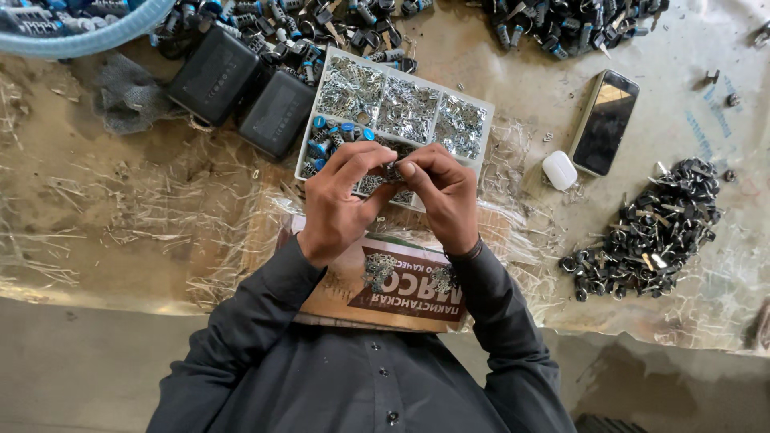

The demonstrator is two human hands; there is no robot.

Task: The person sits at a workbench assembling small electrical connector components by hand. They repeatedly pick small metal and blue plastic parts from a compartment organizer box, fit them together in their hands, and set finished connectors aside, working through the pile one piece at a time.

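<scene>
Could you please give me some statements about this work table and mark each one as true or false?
1. Both hands, left hand and right hand, meet over the clear plastic compartment box of small metal parts. True.
2. The dark smartphone lies left of the box. False: it lies to the right.
3. A small white rounded case sits beside the smartphone. True.
4. The pile of black key-like parts is inside the box. False: it lies loose on the table, at the right.
</scene>
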